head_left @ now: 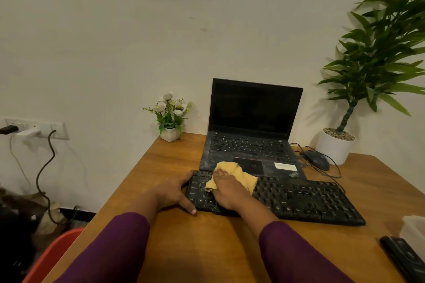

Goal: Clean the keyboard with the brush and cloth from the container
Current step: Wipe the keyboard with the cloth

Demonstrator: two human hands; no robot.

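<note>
Left hand [174, 193] grips the stiff, likely light black keyboard [310, 200] at nine o'clock; flat right hand [227, 193] presses soft yellow cloth [236, 172].

Kinda dim, warm. Soft shadows on wall [317, 110] right of the laptop [253, 108], faint glare up-left of it, fisheye smear far left.

Black full-size keyboard [305, 200] lies flat, keys up, slightly skewed, right end nearer me. Yellow cloth [239, 176] is bunched on its left section and spills over the back edge, pressed under my right hand [230, 193]. My left hand [174, 190] grips the keyboard's left end. Translucent white container [414, 228] sits far right, cut off by the frame.
</note>
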